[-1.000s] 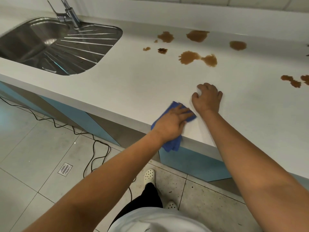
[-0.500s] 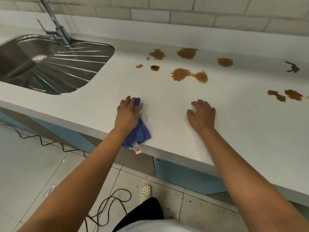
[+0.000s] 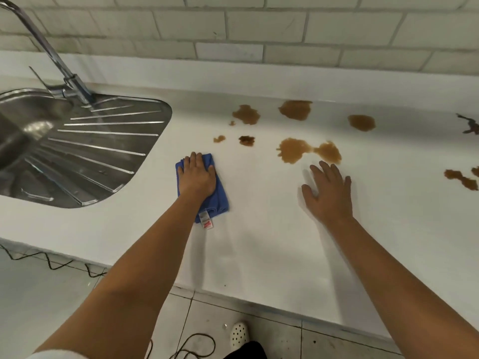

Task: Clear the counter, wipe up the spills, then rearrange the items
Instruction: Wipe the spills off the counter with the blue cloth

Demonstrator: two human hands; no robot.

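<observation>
At the far left, the stainless steel sink (image 3: 15, 141) with its ribbed metal draining board (image 3: 103, 151) and slanted chrome tap (image 3: 51, 55) is set into the white surface (image 3: 259, 242); what shows of the basin and the drainer holds nothing, though the basin runs out of view.

Just right of the drainer, the left hand (image 3: 198, 177) lies flat on the folded blue microfibre cloth (image 3: 219, 196), fingers straight and pressing it down rather than gripping it. The cloth rests on a bare patch, its white label at the near end, short of every stain.

Beyond and to the right are the brown liquid spills (image 3: 295, 150): a cluster of small blots nearest the cloth, a double puddle in the middle, larger patches toward the white tiled wall (image 3: 233, 27), and more at the right edge, with a darker streak (image 3: 469, 125) far right.

The right hand (image 3: 328, 193) is spread with fingers extended and holds nothing, just near the double puddle; whether it touches the surface or hovers above it I cannot tell.

The wiping step looks to be in hand, with the spills apparently untouched. The next move calls for sliding the cloth forward and rightward under steady flat pressure into the nearest small blots, then on through the double puddle, while keeping the right hand out of the wet.
</observation>
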